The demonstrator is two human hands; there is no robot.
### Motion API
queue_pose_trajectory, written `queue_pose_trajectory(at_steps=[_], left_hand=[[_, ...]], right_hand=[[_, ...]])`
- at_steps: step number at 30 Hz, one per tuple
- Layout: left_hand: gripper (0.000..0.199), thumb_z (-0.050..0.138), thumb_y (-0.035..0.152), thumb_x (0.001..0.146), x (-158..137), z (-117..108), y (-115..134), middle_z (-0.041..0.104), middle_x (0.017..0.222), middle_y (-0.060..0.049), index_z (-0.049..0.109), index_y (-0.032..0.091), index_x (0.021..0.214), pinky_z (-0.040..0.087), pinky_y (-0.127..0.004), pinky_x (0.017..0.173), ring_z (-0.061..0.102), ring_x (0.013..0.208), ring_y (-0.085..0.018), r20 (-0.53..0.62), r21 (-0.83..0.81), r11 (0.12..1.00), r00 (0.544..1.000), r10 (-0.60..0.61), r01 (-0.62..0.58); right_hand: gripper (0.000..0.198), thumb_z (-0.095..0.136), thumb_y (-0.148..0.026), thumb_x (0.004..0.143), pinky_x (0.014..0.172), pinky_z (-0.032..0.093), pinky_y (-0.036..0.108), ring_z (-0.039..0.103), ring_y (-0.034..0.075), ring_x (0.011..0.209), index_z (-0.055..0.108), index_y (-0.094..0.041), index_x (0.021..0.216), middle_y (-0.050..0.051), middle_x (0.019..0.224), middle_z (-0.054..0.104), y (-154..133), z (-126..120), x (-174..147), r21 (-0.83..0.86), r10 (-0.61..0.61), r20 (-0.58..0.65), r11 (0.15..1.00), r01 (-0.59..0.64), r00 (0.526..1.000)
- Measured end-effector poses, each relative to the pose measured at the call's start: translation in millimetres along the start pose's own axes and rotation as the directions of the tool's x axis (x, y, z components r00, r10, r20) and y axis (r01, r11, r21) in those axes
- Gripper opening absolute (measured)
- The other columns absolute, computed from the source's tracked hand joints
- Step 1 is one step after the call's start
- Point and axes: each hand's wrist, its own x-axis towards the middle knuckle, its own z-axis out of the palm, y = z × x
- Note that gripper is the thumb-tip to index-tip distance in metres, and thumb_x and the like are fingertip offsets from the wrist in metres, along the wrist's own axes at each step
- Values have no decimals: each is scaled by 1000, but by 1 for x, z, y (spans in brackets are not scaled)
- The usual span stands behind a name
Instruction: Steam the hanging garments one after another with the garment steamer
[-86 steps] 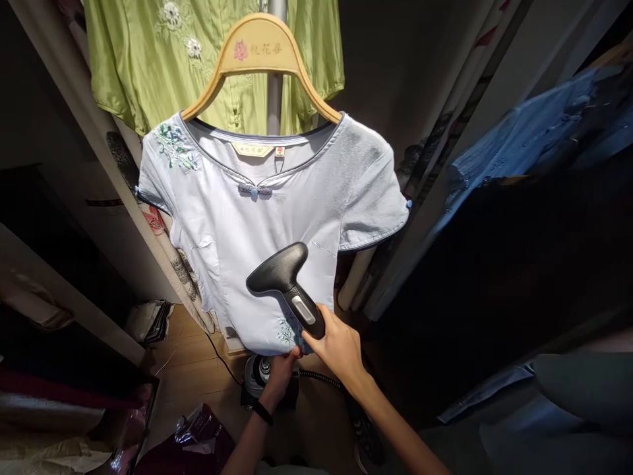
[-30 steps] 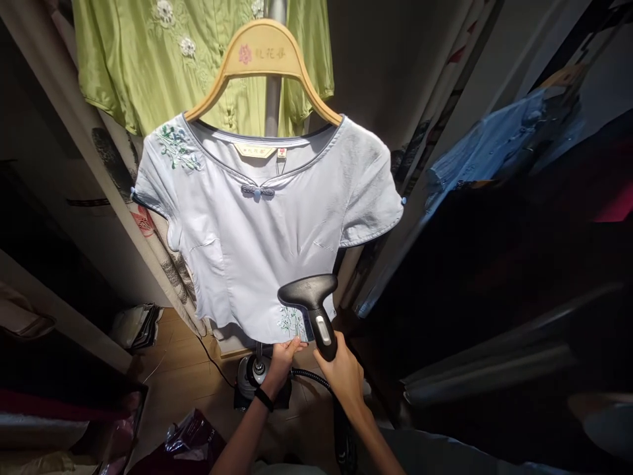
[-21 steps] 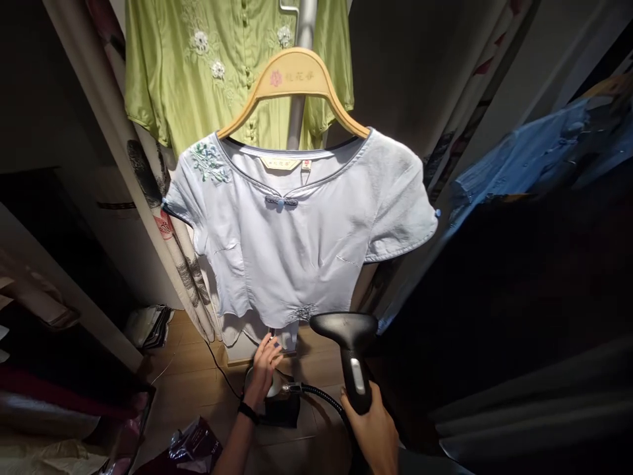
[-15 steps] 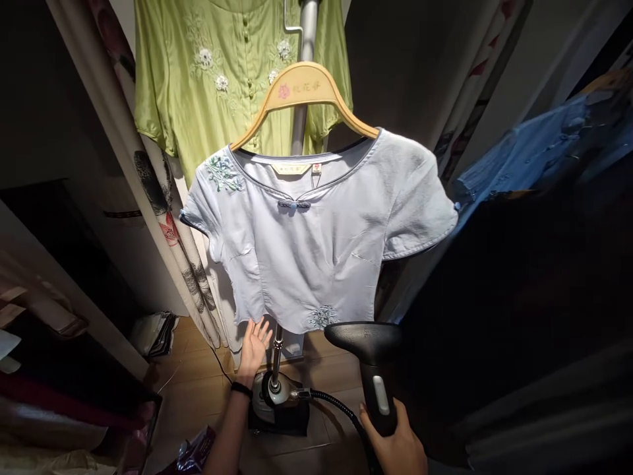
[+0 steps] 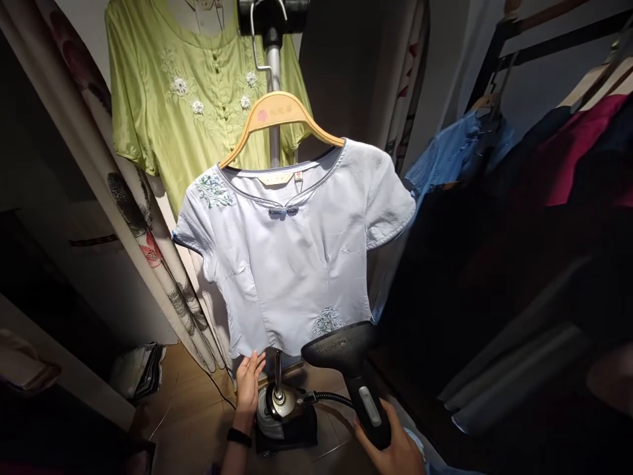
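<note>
A pale blue short-sleeved blouse with embroidered flowers hangs from a wooden hanger. At its lower left hem is my left hand, fingers drawn together on the cloth edge; the exact grip is partly hidden. My right hand is wrapped round the handle of a black garment steamer head. The steamer's wide head sits at the lower right hem, just below the embroidered sprig, overlapping the edge in view. From the steamer base on the floor runs a ribbed hose.
Behind the blouse, a green blouse hangs near the metal pole. A patterned curtain falls on the left, near a stack of folded items on the floor. Clothes, including a magenta garment, hang on a rack at right.
My left hand has gone from open, palm up, to fingers closed at the hem. The steamer head has shifted left and tilted. The view has turned right, showing more of the rack.
</note>
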Motion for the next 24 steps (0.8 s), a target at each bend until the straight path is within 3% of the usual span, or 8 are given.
queue_pose_trajectory(at_steps=[5,10,16,19,24], left_hand=[[37,83,44,58,-25,-17,-6,72,79,-14,70,12,72,57,-36,81,71,85,-27,-27,160,985,997,74,-68],[52,80,59,52,-40,-21,-5,71,69,-10,69,10,68,55,-30,71,68,70,-20,2,258,960,994,110,-107],[53,77,62,54,-47,-18,-1,68,64,-6,66,12,65,52,-29,68,65,65,-17,18,319,938,990,139,-137],[51,76,61,57,-48,-15,1,67,64,-5,66,12,66,51,-28,68,64,65,-17,31,342,927,988,150,-152],[50,76,60,58,-45,-10,2,68,65,-6,68,12,70,50,-27,67,63,64,-16,33,334,931,989,143,-146]], right_hand=[[37,53,-48,75,63,47,31,67,24,75,55,-26,104,0,80,69,-44,0,15,-123,-193,81,972,202,978],[39,56,-43,74,60,44,27,68,24,76,56,-23,108,3,84,70,-97,21,51,-253,-377,93,887,388,922],[44,57,-45,78,59,39,29,65,25,70,52,-18,112,6,78,68,-151,38,80,-346,-340,-37,887,307,940],[47,57,-42,78,60,40,30,65,26,71,49,-15,115,8,81,67,-145,52,82,-339,-329,-37,892,298,944],[42,58,-37,77,61,43,33,66,27,74,51,-16,113,9,86,68,-96,76,69,-299,-294,61,906,299,954]])
